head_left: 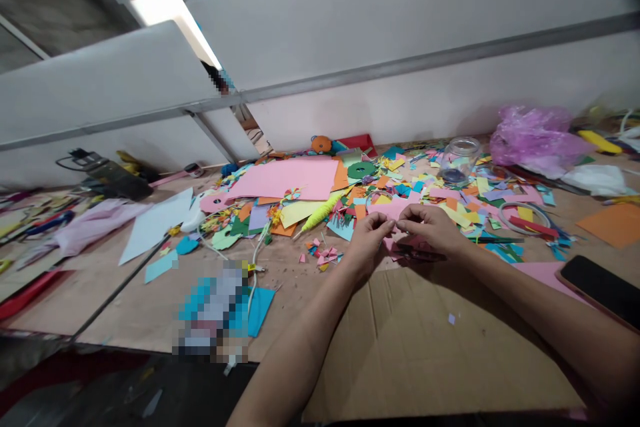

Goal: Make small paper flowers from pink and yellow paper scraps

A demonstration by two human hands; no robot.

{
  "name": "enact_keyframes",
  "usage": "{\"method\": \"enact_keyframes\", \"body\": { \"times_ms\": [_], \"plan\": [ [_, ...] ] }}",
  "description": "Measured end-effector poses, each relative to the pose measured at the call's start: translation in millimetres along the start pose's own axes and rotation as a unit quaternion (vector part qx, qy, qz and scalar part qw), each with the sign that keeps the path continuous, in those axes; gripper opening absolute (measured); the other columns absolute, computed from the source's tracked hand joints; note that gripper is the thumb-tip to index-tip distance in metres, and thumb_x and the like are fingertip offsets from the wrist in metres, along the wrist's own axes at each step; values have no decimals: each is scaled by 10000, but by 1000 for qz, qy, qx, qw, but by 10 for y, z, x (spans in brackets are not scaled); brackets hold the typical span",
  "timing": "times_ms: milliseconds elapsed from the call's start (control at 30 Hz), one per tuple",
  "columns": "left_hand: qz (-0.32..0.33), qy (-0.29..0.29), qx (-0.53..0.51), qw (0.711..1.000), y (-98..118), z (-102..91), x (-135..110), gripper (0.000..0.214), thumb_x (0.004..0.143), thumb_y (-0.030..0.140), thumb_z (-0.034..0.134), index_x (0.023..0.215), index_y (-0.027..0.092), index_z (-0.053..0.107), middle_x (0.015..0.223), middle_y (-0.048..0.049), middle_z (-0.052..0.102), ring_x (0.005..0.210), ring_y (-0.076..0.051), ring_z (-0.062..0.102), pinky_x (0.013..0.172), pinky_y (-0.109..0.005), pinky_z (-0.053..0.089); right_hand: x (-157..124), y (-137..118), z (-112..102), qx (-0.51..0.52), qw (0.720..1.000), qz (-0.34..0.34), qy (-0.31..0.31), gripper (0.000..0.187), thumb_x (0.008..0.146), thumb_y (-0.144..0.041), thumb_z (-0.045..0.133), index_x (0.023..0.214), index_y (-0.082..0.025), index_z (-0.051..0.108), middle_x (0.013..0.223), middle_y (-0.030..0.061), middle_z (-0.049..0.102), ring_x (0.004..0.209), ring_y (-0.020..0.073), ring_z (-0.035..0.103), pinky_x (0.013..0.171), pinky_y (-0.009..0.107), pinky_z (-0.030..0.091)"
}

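Note:
My left hand [367, 237] and my right hand [433, 230] meet over the middle of the table, fingertips pinched together on a small piece of pink paper [395, 230]. Both hands are closed. They hover just past the far edge of a flat brown cardboard sheet [425, 340]. A little pile of folded pink and blue paper bits [325, 255] lies left of my left hand. Scraps of coloured paper [450, 203] cover the table beyond my fingers.
A large pink sheet [287, 178], a yellow-green ridged stick [323, 211], a green tape ring [361, 169], a clear jar [457, 160], a purple plastic bag [535, 137] and a black phone [603, 288] surround me. White partition walls [400, 47] stand behind.

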State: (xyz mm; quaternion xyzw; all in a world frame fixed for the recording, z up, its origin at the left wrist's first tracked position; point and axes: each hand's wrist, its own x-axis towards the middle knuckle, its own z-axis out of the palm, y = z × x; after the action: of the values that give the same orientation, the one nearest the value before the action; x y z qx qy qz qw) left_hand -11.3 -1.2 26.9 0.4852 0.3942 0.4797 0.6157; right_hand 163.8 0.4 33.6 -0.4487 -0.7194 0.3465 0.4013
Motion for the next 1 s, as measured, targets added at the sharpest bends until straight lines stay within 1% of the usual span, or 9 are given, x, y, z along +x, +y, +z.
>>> {"method": "enact_keyframes", "body": {
  "times_ms": [133,233,300,400,500,700,867,933,1000],
  "plan": [
    [-22,5,-32,999,-7,-11,-8,377,604,443,865,687,157,635,656,-1,589,651,-114,537,646,-238,425,-3,-34,-9,-46,998,-32,19,201,868,-350,624,741,-198,659,712,5,653,660,161,569,604,277,430],
    [-42,16,-65,997,-35,-30,-8,385,605,449,868,705,153,644,648,8,575,610,-91,506,603,-217,403,4,-60,-19,-27,997,-64,16,110,867,-309,643,877,-205,678,824,21,692,738,175,621,669,288,478],
    [-54,15,-78,995,-53,-43,-4,390,600,443,875,703,148,643,640,13,565,587,-76,483,575,-204,377,9,-65,-29,-21,995,-101,3,95,859,-270,653,930,-216,687,896,32,703,793,183,644,718,299,504],
    [-82,11,-86,993,-62,-49,-5,395,596,435,884,692,144,633,630,22,547,556,-63,446,538,-201,338,12,-54,-44,-55,987,-148,-12,84,858,-215,646,910,-226,711,914,40,704,810,186,650,750,314,510],
    [-101,11,-94,990,-57,-38,-19,405,585,438,890,702,146,636,637,21,552,558,-66,449,538,-206,335,9,-46,-49,-78,984,-162,-8,71,867,-234,657,893,-228,722,903,49,711,826,202,659,767,332,513],
    [-89,-8,-95,991,-69,-24,-32,385,623,458,865,723,149,658,683,-2,597,623,-84,510,606,-210,385,-1,-81,-34,-91,984,-155,20,107,875,-267,645,806,-218,710,831,55,709,786,205,654,735,335,503],
    [-57,-34,-54,996,-53,-41,1,391,633,489,846,716,145,680,717,-33,631,685,-112,556,694,-237,436,-11,-75,-6,-87,990,-103,52,102,831,-269,657,748,-213,676,768,36,697,707,188,631,662,315,485],
    [-55,-41,-41,997,-32,-48,5,394,628,497,848,723,150,688,727,-39,641,703,-123,566,711,-245,445,-11,-53,6,-70,993,-70,60,108,829,-302,667,772,-211,657,751,21,686,682,176,622,634,299,478],
    [-51,-46,-29,997,-16,-52,5,389,633,497,845,726,151,695,734,-42,648,709,-127,567,709,-246,443,-8,-28,12,-51,996,-45,56,129,841,-340,670,853,-212,654,753,10,678,673,169,617,613,283,472]
  ]
}}
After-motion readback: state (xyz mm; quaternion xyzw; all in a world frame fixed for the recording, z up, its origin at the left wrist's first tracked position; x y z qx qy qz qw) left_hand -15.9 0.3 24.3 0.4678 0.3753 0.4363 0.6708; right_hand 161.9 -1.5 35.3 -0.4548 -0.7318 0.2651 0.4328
